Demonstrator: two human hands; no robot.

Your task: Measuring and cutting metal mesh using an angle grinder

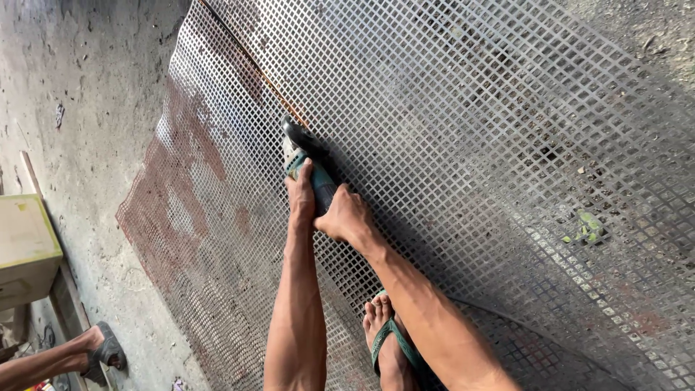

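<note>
While both hands grip the grinder (pixel 308 163), left hand (pixel 300 194) wrapped on its body and right hand (pixel 346 216) behind, its disc meets the mesh (pixel 463 123) at a rusty line. Beyond the grinder that line looks uncut; most seems left.

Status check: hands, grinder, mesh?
Left hand and right hand both grip angle grinder. Disc end against perforated metal sheet. Own sandalled foot on sheet.
</note>
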